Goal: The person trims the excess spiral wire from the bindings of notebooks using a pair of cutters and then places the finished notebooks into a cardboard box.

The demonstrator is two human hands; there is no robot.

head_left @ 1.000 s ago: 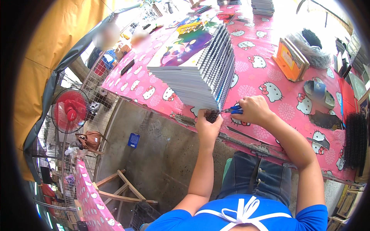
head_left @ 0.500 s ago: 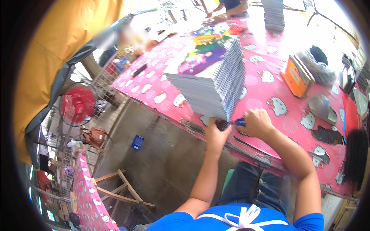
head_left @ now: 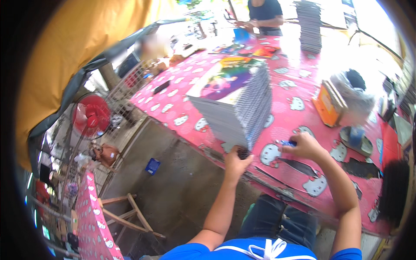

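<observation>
A tall stack of coil-bound notebooks stands by the near table edge, a purple and rainbow cover on top and the coiled spines facing right. My left hand is closed at the stack's lower near corner, thumb and fingers round a small black coil end. Out to the right over the tabletop, my right hand is closed round a small blue-handled tool. Its tip points left, apart from the stack, and is too blurred to make out.
The table has a pink patterned cover, torn near its edge. To the right are an orange box, a plastic bag and a grey sandal-like thing. A person works across the table. A red fan stands left.
My right hand has drawn the blue-handled tool away from the stack's lower corner, to the right. My left hand stays at the corner. The person across the table now holds something blue.
</observation>
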